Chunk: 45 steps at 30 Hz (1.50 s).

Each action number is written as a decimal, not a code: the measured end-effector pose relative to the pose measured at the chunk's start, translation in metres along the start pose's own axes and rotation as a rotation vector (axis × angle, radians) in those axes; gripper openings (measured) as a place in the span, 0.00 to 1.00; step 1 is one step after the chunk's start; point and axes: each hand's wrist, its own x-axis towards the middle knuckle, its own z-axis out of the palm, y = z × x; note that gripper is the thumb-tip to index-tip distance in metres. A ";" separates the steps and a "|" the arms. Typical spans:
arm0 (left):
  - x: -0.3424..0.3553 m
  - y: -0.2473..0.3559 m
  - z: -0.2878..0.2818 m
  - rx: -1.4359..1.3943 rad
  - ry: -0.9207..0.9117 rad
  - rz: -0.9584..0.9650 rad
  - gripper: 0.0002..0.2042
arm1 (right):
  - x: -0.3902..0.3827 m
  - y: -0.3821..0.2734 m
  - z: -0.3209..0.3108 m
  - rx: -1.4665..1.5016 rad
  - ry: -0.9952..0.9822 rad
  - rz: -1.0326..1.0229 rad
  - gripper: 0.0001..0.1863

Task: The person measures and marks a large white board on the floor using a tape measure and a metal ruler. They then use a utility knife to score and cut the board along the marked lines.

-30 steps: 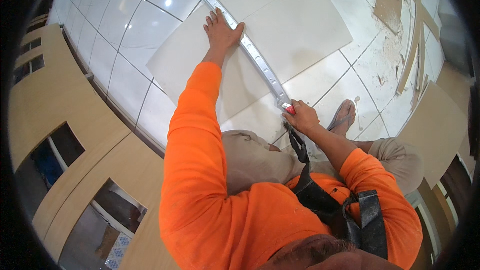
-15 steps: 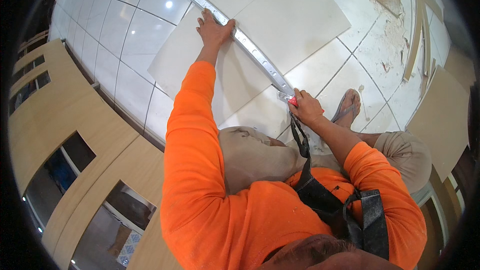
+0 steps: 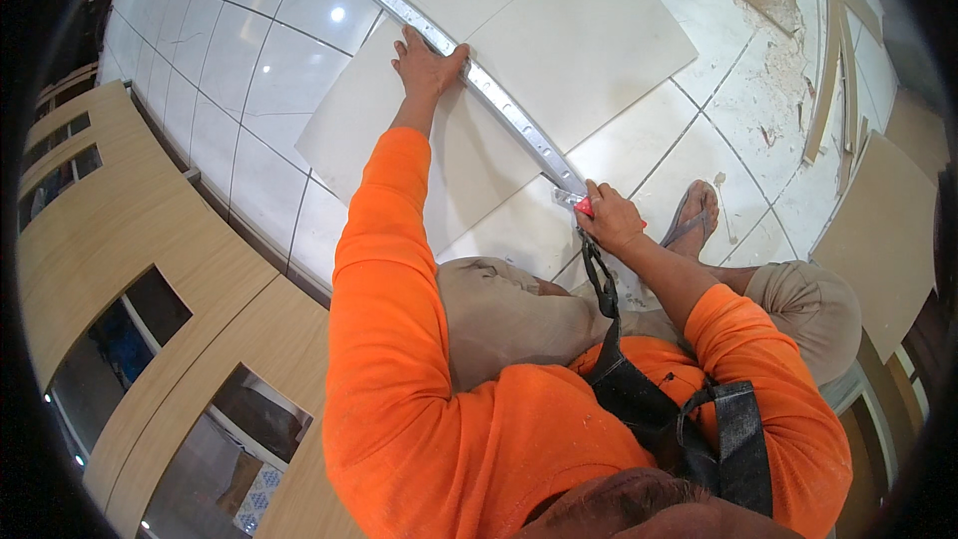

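Observation:
A large pale sheet [image 3: 559, 50] lies flat on the white tiled floor. A long metal straightedge [image 3: 469, 70] runs diagonally across it. My left hand [image 3: 424, 65] presses flat on the straightedge, fingers spread. My right hand [image 3: 609, 220] is closed around a small red-handled cutter [image 3: 577, 204], whose tip sits at the near end of the straightedge, at the sheet's near edge. Both sleeves are orange.
My foot in a sandal [image 3: 692, 218] rests on the tiles right of the cutter. Wooden offcuts and debris [image 3: 828, 50] lie at the far right beside a brown board [image 3: 878, 230]. A light wood cabinet [image 3: 130, 279] with openings stands on the left.
My right hand with the cutter has stayed at the straightedge's near end. My left hand remains pressed on the straightedge. The view has shifted slightly.

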 end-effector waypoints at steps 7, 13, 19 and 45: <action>0.001 0.002 0.001 0.011 -0.020 -0.007 0.61 | 0.001 0.003 0.004 0.004 0.014 0.009 0.35; 0.003 -0.005 0.003 0.027 0.007 0.004 0.62 | 0.002 0.001 0.001 0.030 0.027 -0.004 0.33; -0.001 0.000 0.000 -0.047 0.008 -0.022 0.62 | -0.001 0.005 0.008 0.035 0.064 -0.021 0.33; -0.004 0.009 -0.007 -0.004 -0.049 -0.032 0.61 | 0.000 0.004 0.016 0.018 0.078 -0.023 0.36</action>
